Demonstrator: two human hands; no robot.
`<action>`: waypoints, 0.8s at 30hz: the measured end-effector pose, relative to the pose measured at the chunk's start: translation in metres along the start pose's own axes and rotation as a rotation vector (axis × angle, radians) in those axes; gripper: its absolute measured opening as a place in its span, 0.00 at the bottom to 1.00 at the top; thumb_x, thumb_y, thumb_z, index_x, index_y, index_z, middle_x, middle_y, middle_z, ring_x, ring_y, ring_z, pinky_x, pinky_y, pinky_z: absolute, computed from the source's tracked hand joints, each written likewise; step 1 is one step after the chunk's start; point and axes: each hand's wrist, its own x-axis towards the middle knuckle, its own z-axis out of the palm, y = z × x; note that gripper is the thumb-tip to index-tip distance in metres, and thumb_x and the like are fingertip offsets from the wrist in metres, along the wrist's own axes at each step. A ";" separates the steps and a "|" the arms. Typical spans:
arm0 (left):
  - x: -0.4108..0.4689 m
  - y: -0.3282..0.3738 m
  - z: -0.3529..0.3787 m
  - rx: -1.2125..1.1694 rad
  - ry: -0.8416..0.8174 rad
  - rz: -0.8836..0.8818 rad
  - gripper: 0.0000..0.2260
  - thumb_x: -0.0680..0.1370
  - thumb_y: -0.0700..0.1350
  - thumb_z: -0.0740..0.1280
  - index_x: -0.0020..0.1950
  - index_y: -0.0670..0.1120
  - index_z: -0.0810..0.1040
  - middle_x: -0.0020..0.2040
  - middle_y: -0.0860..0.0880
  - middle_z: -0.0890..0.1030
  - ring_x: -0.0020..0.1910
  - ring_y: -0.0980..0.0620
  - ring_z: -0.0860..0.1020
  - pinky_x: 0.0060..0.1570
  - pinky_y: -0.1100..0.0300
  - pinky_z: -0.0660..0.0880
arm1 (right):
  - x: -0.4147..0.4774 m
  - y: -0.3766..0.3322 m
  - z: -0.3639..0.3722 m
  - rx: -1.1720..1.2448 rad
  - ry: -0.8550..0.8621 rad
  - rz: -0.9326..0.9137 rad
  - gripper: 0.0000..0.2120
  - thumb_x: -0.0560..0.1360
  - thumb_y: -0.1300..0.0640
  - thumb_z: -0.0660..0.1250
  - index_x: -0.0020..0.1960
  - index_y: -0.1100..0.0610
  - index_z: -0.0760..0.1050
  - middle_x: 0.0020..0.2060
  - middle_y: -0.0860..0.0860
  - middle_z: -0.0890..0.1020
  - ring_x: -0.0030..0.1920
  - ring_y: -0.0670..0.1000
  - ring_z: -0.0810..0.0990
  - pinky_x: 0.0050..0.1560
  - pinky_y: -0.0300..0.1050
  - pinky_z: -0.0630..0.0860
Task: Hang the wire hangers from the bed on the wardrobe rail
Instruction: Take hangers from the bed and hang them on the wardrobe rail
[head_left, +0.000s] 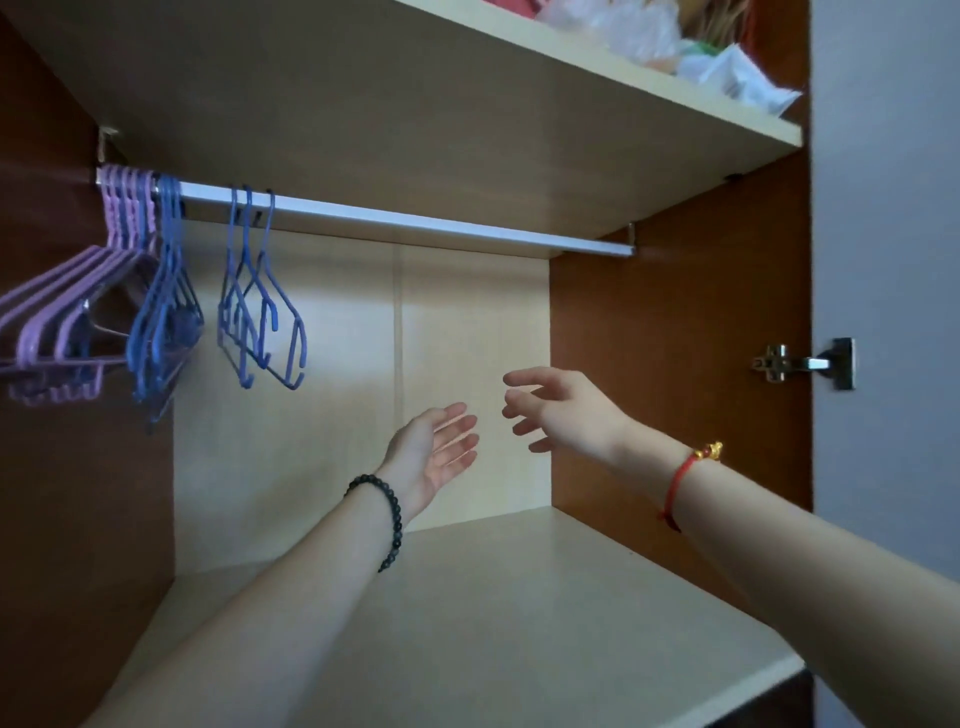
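Here, left grip (434, 452) and right grip (561, 410) wide, empty, below wardrobe rail (415, 220); blue wire hangers (265, 317) on rail likely light, springy. Best taken by hook.

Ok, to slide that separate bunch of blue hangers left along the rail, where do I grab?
Pinch the separate blue hangers at their necks under the hooks, coming from the right, where the rail is bare. Their lower bars hang splayed and overlapping, so gripping there would probably swing them.
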 end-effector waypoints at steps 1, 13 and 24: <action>-0.002 -0.007 0.011 0.068 -0.032 0.003 0.09 0.79 0.43 0.57 0.50 0.45 0.77 0.44 0.49 0.80 0.39 0.51 0.77 0.39 0.60 0.75 | -0.008 0.005 -0.012 -0.023 0.024 0.009 0.16 0.78 0.56 0.59 0.65 0.57 0.69 0.51 0.55 0.79 0.46 0.52 0.78 0.41 0.41 0.76; -0.095 -0.139 0.198 0.626 -0.598 0.220 0.09 0.80 0.44 0.58 0.51 0.52 0.77 0.41 0.54 0.81 0.38 0.56 0.78 0.40 0.64 0.76 | -0.179 0.091 -0.192 -0.163 0.361 0.273 0.13 0.76 0.60 0.63 0.60 0.54 0.72 0.46 0.54 0.79 0.42 0.50 0.78 0.42 0.40 0.77; -0.246 -0.260 0.356 0.604 -1.132 0.255 0.08 0.78 0.43 0.60 0.51 0.52 0.77 0.39 0.55 0.81 0.34 0.61 0.76 0.33 0.75 0.69 | -0.399 0.112 -0.322 -0.287 0.765 0.406 0.10 0.75 0.61 0.63 0.56 0.54 0.74 0.41 0.53 0.81 0.39 0.50 0.79 0.41 0.44 0.77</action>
